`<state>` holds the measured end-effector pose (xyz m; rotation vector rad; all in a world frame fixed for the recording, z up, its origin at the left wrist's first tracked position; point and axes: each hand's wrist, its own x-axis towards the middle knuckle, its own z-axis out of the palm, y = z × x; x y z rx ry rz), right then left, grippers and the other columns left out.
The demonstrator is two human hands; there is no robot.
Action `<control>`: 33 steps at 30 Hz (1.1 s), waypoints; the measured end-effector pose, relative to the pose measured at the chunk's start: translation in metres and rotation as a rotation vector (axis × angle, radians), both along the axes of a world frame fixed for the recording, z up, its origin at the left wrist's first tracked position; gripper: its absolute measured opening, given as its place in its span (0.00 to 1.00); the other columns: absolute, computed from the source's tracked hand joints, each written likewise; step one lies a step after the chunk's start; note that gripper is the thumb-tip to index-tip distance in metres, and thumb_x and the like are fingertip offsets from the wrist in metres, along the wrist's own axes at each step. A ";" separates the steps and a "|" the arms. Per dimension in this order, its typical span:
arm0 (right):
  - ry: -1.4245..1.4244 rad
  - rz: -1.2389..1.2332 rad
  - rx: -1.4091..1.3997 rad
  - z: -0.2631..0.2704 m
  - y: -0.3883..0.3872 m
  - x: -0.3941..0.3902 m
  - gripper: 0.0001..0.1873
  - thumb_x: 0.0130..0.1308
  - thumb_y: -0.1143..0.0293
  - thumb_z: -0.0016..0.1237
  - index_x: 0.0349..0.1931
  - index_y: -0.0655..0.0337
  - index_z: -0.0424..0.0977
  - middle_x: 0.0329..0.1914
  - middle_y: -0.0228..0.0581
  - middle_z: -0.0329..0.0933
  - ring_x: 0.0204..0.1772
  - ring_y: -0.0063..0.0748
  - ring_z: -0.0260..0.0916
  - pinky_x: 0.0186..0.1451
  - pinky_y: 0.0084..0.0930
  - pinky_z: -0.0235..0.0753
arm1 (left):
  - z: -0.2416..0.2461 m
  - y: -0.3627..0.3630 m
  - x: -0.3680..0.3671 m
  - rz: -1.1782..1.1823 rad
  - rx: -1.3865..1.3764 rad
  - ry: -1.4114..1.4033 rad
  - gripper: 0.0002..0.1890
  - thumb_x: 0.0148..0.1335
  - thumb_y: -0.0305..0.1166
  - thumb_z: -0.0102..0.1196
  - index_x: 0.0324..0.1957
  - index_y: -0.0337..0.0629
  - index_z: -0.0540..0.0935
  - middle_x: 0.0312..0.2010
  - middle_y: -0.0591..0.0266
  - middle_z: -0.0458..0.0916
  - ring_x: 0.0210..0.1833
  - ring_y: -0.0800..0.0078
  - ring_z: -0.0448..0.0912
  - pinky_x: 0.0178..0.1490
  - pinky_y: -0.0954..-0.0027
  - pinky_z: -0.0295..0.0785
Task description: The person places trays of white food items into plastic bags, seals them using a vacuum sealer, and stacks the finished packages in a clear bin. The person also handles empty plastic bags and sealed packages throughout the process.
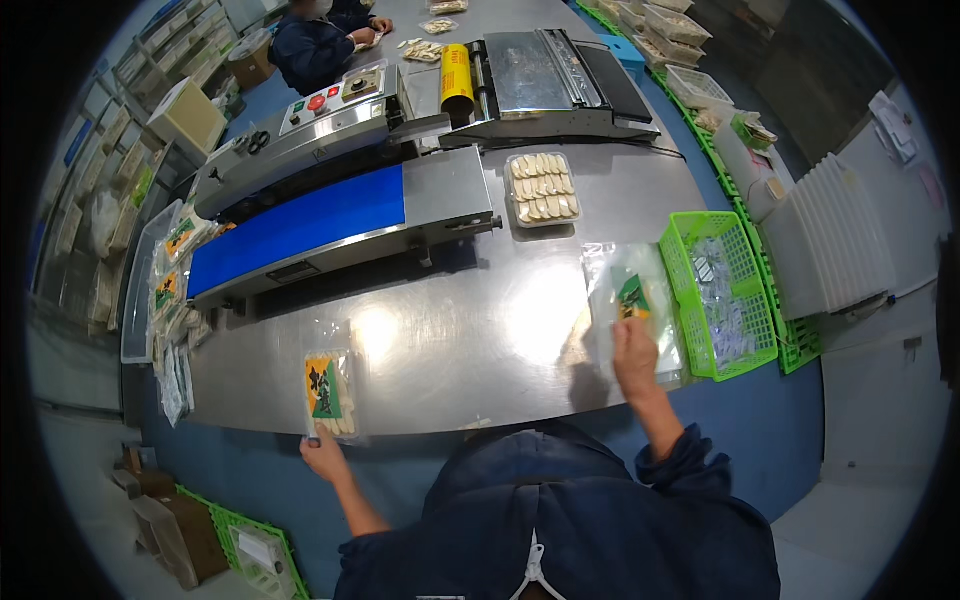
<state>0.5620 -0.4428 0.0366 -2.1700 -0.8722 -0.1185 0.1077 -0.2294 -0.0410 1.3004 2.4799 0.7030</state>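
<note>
At the near left edge of the steel table (465, 315), my left hand (325, 454) grips the lower end of a clear plastic bag (328, 394) with pale slices inside and an orange and green printed label. My right hand (636, 358) has its fingers closed at the label of a flat clear bag (607, 277), which lies with others beside a green basket (679, 289). Whether it pinches that bag cannot be told. A clear tray of pale slices in rows (543, 189) rests beyond, nearer my right hand.
A band sealer with a blue conveyor belt (300, 229) stands at the left. Behind it are a film wrapping machine (525, 75) and a co-worker (311, 45). Filled bags (171, 289) are heaped at the far left. Small sachets (720, 315) fill the green basket.
</note>
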 end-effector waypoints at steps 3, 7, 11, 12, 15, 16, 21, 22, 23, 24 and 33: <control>-0.010 0.207 -0.043 0.017 0.041 -0.050 0.06 0.59 0.70 0.43 0.28 0.61 0.65 0.17 0.49 0.69 0.20 0.52 0.68 0.22 0.40 0.67 | 0.057 -0.030 0.100 -0.592 0.034 -0.740 0.22 0.60 0.43 0.47 0.49 0.35 0.70 0.33 0.61 0.75 0.30 0.79 0.72 0.32 0.79 0.65; 0.017 0.483 -0.194 0.044 0.078 -0.094 0.07 0.58 0.68 0.42 0.27 0.61 0.63 0.14 0.48 0.68 0.20 0.51 0.69 0.22 0.40 0.69 | 0.091 -0.076 0.217 -0.832 -0.587 -1.482 0.17 0.62 0.42 0.44 0.40 0.37 0.73 0.31 0.57 0.77 0.23 0.77 0.73 0.24 0.82 0.66; 0.046 0.548 -0.240 0.051 0.086 -0.072 0.08 0.58 0.69 0.42 0.27 0.65 0.63 0.15 0.50 0.69 0.21 0.51 0.70 0.24 0.40 0.69 | 0.066 -0.081 0.231 -0.920 -0.283 -0.792 0.13 0.55 0.36 0.54 0.25 0.36 0.72 0.20 0.59 0.76 0.19 0.74 0.73 0.24 0.77 0.68; 0.063 0.559 -0.325 0.055 0.087 -0.066 0.07 0.57 0.71 0.42 0.27 0.66 0.64 0.16 0.51 0.70 0.22 0.51 0.71 0.26 0.41 0.69 | 0.068 -0.083 0.226 -0.987 -0.110 -0.362 0.11 0.50 0.33 0.55 0.30 0.34 0.74 0.22 0.56 0.76 0.20 0.66 0.74 0.26 0.69 0.70; -0.027 0.910 -0.411 0.051 0.089 -0.065 0.07 0.56 0.71 0.42 0.26 0.67 0.64 0.17 0.52 0.70 0.23 0.52 0.71 0.26 0.40 0.70 | 0.078 -0.075 0.231 -0.998 0.553 -0.059 0.16 0.47 0.30 0.56 0.40 0.37 0.74 0.26 0.56 0.75 0.21 0.62 0.74 0.28 0.63 0.70; -0.031 1.052 -0.449 0.050 0.089 -0.068 0.09 0.56 0.69 0.44 0.28 0.67 0.68 0.21 0.52 0.72 0.26 0.51 0.72 0.29 0.39 0.70 | 0.088 -0.074 0.233 -1.060 0.528 -0.105 0.22 0.48 0.28 0.53 0.49 0.45 0.72 0.29 0.56 0.75 0.24 0.59 0.74 0.30 0.62 0.70; 0.484 1.010 -0.285 0.007 0.138 0.020 0.11 0.56 0.64 0.46 0.35 0.60 0.74 0.30 0.48 0.75 0.35 0.45 0.73 0.38 0.32 0.71 | 0.067 -0.082 0.209 -1.280 0.039 -0.035 0.20 0.50 0.28 0.49 0.49 0.50 0.73 0.30 0.51 0.75 0.29 0.52 0.74 0.32 0.60 0.70; 0.373 0.724 -0.137 -0.004 0.156 0.061 0.11 0.56 0.65 0.45 0.35 0.61 0.74 0.31 0.48 0.76 0.36 0.45 0.73 0.40 0.32 0.71 | 0.060 -0.082 0.202 -1.226 0.016 -0.066 0.19 0.50 0.28 0.49 0.48 0.49 0.73 0.30 0.51 0.76 0.29 0.51 0.75 0.32 0.60 0.71; 0.231 0.499 -0.145 -0.002 0.171 0.097 0.13 0.55 0.64 0.45 0.37 0.62 0.73 0.33 0.48 0.75 0.39 0.45 0.73 0.42 0.33 0.71 | 0.055 -0.083 0.195 -1.160 -0.008 -0.090 0.19 0.50 0.27 0.48 0.47 0.47 0.74 0.29 0.50 0.76 0.29 0.51 0.75 0.32 0.60 0.71; 0.119 0.262 -0.314 -0.013 0.184 0.131 0.17 0.53 0.61 0.45 0.39 0.63 0.72 0.35 0.49 0.75 0.41 0.46 0.72 0.44 0.35 0.70 | 0.059 -0.085 0.193 -1.031 -0.026 -0.140 0.17 0.51 0.27 0.48 0.46 0.46 0.74 0.29 0.49 0.76 0.30 0.51 0.75 0.33 0.61 0.71; 0.689 0.230 -0.034 -0.116 0.248 0.261 0.10 0.52 0.68 0.44 0.18 0.66 0.71 0.15 0.34 0.67 0.17 0.22 0.62 0.20 0.21 0.62 | 0.067 -0.098 0.178 -0.639 0.197 -0.145 0.09 0.52 0.27 0.50 0.35 0.34 0.78 0.27 0.48 0.77 0.29 0.55 0.77 0.34 0.65 0.71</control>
